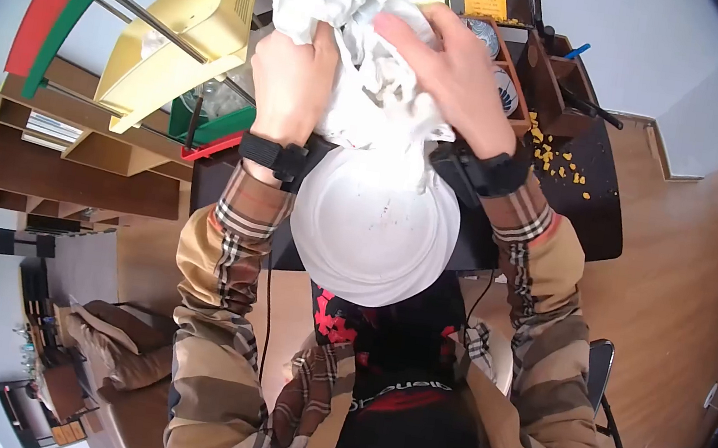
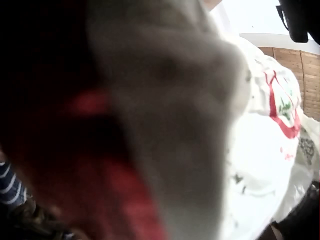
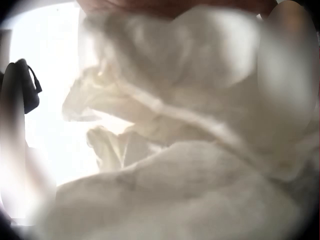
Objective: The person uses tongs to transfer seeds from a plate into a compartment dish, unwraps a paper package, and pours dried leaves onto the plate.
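A crumpled white plastic bag (image 1: 382,114) is bunched up over the far side of a white round plate (image 1: 377,226). My left hand (image 1: 289,88) grips the bag's left side with curled fingers. From the right, my right hand (image 1: 464,79) holds the gathered plastic, its thumb lying across the folds. Small dark specks lie on the plate's flat middle. Red and green print shows on the bag (image 2: 265,165) in the left wrist view. Blurred folds of the bag (image 3: 165,200) fill most of the right wrist view.
On the left stands a rack with yellow bins (image 1: 176,28) and a green bin (image 1: 178,117). Small yellow pieces (image 1: 557,162) are scattered on the dark table (image 1: 596,214) at right. Behind them are a wooden box (image 1: 553,91) and patterned bowls (image 1: 505,89).
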`<state>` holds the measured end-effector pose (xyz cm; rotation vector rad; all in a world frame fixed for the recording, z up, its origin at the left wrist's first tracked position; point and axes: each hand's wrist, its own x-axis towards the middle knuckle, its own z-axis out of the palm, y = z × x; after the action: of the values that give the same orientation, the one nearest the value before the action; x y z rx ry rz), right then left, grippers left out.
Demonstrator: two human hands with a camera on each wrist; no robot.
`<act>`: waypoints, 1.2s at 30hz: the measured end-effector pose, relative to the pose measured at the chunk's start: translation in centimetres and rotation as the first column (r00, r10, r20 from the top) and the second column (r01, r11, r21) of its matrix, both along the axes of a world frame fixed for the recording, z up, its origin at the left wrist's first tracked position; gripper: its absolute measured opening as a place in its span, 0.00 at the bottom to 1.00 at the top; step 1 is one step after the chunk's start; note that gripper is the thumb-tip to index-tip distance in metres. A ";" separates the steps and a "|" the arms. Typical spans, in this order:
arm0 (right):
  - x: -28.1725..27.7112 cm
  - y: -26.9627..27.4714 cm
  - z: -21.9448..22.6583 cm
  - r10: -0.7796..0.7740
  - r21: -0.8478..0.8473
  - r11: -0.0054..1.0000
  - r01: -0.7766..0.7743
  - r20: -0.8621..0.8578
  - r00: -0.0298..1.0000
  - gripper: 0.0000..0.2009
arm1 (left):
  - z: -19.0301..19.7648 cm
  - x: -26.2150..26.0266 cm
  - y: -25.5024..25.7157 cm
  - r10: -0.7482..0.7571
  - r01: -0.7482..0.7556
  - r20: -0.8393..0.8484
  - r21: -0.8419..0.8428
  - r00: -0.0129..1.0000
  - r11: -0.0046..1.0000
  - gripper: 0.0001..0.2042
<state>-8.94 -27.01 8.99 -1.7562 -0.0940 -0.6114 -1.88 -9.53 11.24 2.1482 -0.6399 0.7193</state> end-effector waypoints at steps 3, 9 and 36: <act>0.8 1.8 1.6 -0.299 -0.211 0.937 0.279 -0.071 0.952 0.29 | 0.8 -1.2 -0.8 0.010 -0.010 -0.009 -0.013 1.000 1.000 0.13; 2.8 1.9 2.6 -0.397 -0.333 0.838 0.432 0.170 0.902 0.24 | 1.2 -2.9 -1.8 -0.018 0.018 0.010 -0.061 1.000 0.998 0.11; 3.9 3.3 3.0 -0.464 -0.512 0.680 0.525 0.255 0.848 0.22 | -2.2 0.6 -0.6 -0.329 0.265 -0.071 -0.448 0.942 0.854 0.13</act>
<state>-5.06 -23.73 12.01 -2.3572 0.1599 -1.1703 -1.30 -10.10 9.05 1.6244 -0.6465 0.4745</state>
